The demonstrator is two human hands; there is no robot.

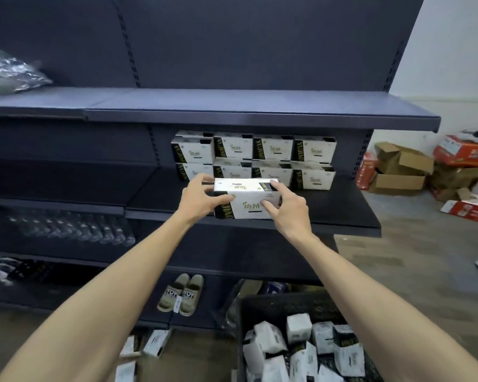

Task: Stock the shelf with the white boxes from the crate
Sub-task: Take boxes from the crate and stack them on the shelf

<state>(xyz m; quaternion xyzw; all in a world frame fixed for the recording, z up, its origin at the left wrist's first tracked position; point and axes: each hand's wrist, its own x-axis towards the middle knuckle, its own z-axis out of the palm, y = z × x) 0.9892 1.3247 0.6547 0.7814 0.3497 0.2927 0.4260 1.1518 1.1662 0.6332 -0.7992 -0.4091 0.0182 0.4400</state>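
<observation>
White box [246, 199], printed with green characters and a black band at its left end, is held between both hands at the front of the middle shelf [342, 213]. It sits level, long side facing out, just ahead of the white boxes already stocked. Whether its underside touches the shelf board or hangs just above it I cannot tell.

The left hand [198, 198] grips the box's left end, thumb across the front face and the fingers [204, 177] curled over the top rear edge. The right hand [287, 208] grips the right end, with its thumb on the front face and a forefinger hooked over the top right corner. Both sets of fingers are clamped on the same box.

Behind it, the stocked boxes [260, 158] stand against the back panel in two tiers of four, stacked one row on the other. The upper shelf [232, 106] runs above them, with a crinkled plastic bag [9, 73] at its far left.

A black crate [260, 307] stands on the floor at the lower right, holding a jumble of white boxes [315, 348] tipped at various angles. A few more boxes [155, 343] lie on the floor left of the crate. A pair of beige slippers [181, 295] rests on the bottom shelf, and clear bottles [72, 227] lie in a row on a lower shelf to the left. Opened cardboard cartons [403, 166] are piled on the floor by the wall at the right.
</observation>
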